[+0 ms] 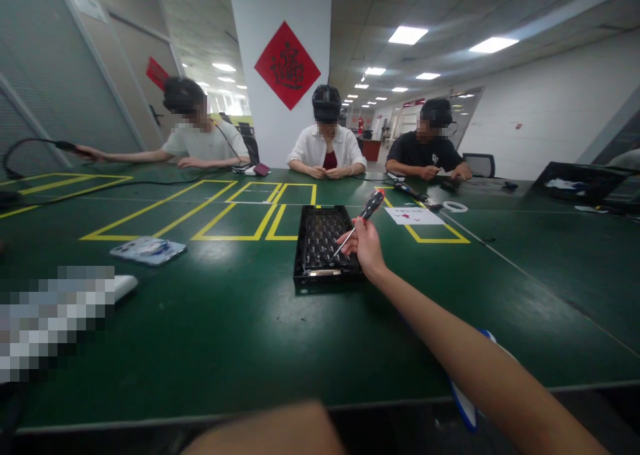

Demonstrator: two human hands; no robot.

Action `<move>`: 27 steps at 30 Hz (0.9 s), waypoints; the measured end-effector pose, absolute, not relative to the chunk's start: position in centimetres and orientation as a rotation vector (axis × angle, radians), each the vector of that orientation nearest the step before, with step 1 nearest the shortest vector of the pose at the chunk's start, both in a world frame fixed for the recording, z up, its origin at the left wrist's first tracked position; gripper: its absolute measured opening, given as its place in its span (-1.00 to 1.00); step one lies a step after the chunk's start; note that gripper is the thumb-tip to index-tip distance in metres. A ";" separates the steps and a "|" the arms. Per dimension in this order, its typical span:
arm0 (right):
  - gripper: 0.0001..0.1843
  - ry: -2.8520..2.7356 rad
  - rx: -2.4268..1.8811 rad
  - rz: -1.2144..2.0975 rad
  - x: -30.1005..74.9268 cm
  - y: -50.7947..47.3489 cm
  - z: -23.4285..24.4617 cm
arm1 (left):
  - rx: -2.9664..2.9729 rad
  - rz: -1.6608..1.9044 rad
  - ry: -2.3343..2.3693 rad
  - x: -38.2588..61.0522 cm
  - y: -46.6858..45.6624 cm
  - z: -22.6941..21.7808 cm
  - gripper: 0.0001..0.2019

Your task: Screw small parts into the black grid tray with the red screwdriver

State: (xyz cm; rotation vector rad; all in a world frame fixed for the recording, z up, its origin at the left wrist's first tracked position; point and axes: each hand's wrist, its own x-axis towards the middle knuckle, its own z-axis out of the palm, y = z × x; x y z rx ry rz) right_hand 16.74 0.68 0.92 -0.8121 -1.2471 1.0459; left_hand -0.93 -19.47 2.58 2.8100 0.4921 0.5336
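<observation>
My right hand (pixel 367 245) reaches in from the lower right and is closed on a screwdriver (pixel 373 205). Its black handle with a red end points up and to the right, above my fingers, and the thin metal shaft slants down to the left. The tip hangs over or touches a shallow black case (pixel 320 238) on the green table; which of the two I cannot tell. Rows of small pieces or slots fill the case, and a pale metallic strip (pixel 324 273) runs along its near edge. My left hand does not show; a blurred bare limb crosses the bottom edge.
A phone (pixel 149 250) lies on the green table (pixel 240 348), left of the case. Yellow tape outlines, a paper sheet (pixel 414 216) and a tape roll (pixel 455 206) are farther back. A blue-and-white object (pixel 463 402) sits under my forearm. Three people sit across the table.
</observation>
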 end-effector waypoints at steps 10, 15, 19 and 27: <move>-0.62 -1.374 -0.792 0.838 16.6 -0.2 1.0 | 2.285 0.998 1.123 1.7 0.6 2.5 -0.73; -0.59 -1.381 -0.773 0.842 16.5 -0.3 1.0 | 2.175 1.013 0.939 1.5 1.2 0.8 -0.75; -0.54 -1.401 -0.745 0.879 16.6 -0.2 0.8 | 2.228 1.018 0.927 1.5 1.4 0.4 -0.80; -0.54 -1.406 -0.703 0.920 16.6 -0.2 0.6 | 2.233 1.069 0.955 1.4 1.5 -0.2 -0.78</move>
